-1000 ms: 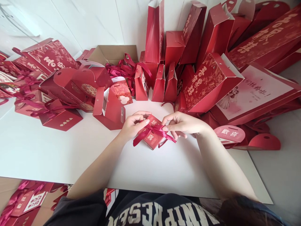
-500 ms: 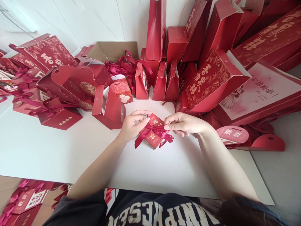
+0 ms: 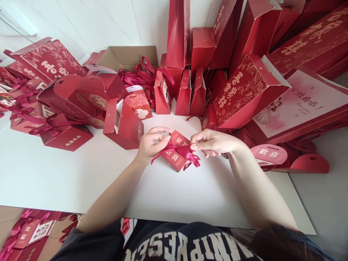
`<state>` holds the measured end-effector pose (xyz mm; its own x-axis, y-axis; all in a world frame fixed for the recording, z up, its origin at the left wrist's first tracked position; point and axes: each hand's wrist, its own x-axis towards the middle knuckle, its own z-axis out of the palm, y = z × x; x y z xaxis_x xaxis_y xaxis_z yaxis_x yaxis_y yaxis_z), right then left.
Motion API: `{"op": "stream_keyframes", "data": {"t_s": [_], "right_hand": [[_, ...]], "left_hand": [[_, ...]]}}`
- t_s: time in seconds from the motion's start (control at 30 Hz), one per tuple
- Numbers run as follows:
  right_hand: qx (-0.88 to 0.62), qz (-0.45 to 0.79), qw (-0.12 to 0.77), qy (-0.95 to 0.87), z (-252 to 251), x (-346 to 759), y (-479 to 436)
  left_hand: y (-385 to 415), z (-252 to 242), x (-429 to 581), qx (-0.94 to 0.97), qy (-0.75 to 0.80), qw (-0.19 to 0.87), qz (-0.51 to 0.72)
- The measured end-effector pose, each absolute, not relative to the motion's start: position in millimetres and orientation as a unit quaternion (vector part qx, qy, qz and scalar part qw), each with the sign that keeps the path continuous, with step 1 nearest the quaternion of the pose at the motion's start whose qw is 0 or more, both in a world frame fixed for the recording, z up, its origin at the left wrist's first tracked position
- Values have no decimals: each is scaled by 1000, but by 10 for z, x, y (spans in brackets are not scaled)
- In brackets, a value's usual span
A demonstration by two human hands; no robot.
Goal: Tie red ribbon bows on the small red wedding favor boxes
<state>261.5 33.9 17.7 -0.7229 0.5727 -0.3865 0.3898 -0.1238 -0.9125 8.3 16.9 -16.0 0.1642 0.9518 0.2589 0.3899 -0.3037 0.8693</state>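
A small red gift box with pale lettering lies at a slant on the white table in front of me. Round its middle runs a dark red satin ribbon, tied in a bow on top. My left hand pinches the ribbon at the box's left side, thumb against forefinger. At the right, my right hand grips the bow's other side between thumb and fingers. A twisted red cord shows beside the box's lower right edge. The ribbon ends hang loose over the box.
Behind the hands, red gift boxes stand close together, with taller red bags to the right. A cardboard box holds loose ribbons. Ribboned boxes sit at the left. A pink oval-topped box lies right of my wrist.
The bow's loops have been drawn out sideways and look flatter and tighter. Both hands keep hold of the ribbon, and the left has shifted slightly left.
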Motion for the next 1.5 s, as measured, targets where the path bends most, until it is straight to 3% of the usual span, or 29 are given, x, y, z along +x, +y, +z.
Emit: {"op": "stream_keyframes", "data": {"t_s": [0.43, 0.53, 0.8, 1.17, 1.33, 1.4, 1.5], "right_hand": [[-372, 654, 72, -655, 236, 2612, 309], [-360, 633, 123, -675, 273, 2563, 277], [-370, 405, 315, -775, 156, 2341, 247], [-368, 474, 347, -721, -132, 2263, 363], [-367, 469, 345, -726, -125, 2235, 349], [-383, 428, 359, -736, -70, 2232, 314], [-419, 266, 395, -773, 84, 2204, 192]], "left_hand": [[175, -150, 86, 705, 491, 310, 406], [138, -84, 94, 720, 493, 311, 377], [51, 3, 141, 717, 516, 351, 310], [96, 85, -22, 743, 448, 440, 232], [95, 91, -37, 707, 439, 488, 263], [97, 70, -14, 684, 454, 492, 290], [108, 41, 14, 669, 485, 470, 310]]}}
